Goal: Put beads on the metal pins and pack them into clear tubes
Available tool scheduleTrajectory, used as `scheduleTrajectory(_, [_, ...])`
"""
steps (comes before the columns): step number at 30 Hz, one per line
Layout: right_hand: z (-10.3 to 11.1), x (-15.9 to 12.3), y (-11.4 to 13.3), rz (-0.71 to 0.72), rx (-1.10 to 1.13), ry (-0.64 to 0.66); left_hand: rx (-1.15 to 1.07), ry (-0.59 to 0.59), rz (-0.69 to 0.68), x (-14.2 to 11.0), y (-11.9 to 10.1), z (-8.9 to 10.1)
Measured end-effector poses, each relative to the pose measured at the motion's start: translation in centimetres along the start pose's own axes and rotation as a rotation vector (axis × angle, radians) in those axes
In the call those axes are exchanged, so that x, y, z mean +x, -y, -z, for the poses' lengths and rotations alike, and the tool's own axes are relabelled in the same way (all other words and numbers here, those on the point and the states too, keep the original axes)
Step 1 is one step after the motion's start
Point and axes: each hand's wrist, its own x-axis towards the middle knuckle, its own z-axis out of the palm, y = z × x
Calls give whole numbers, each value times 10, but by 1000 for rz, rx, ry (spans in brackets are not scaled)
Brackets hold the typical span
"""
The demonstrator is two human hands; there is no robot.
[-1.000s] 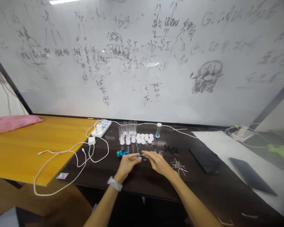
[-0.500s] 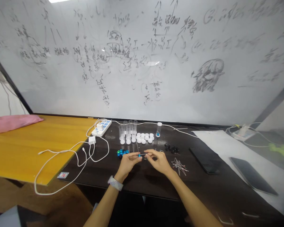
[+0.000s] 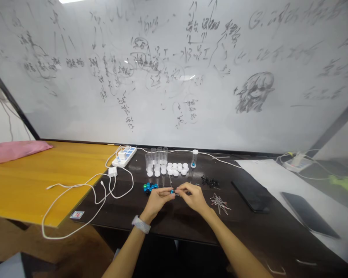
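My left hand (image 3: 158, 200) pinches a small shiny blue part (image 3: 172, 191) between thumb and fingertips, low over the dark table. Close against it from the other side, my right hand (image 3: 193, 197) is closed in a pinch at the end of a thin wire-like piece, now mostly hidden by the fingers. Another thin light line (image 3: 170, 180) rises just above the blue part; whether it is attached cannot be made out. Beside my left fingers lies a cluster of blue and green shiny parts (image 3: 150, 187). Loose thin wire-like pieces (image 3: 219, 203) lie to the right of my right hand.
Behind the hands stand several clear tubes (image 3: 157, 160), white caps (image 3: 178, 168) and one capped tube (image 3: 195, 159) with something blue inside. Small black parts (image 3: 210, 181) and a black phone-like slab (image 3: 249, 196) lie right. A white power strip (image 3: 124, 156) and cables lie left.
My right fingertips have moved left, closer to the blue part. The thin piece that spanned the gap between the hands is now mostly covered.
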Motion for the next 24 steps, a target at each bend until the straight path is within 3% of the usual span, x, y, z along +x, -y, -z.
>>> scheduleTrajectory(4, [4, -2, 4, 67, -45, 62, -16, -8, -7, 1, 0, 0])
scheduleTrajectory(11, [11, -5, 0, 92, -56, 51, -7, -90, -25, 1, -2, -1])
scheduleTrajectory(18, [7, -3, 1, 175, -258, 90, 42, -114, -71, 1, -3, -2])
scheduleTrajectory(24, [7, -1, 9, 139, -350, 112, 55, -134, -66, 2, -2, -2])
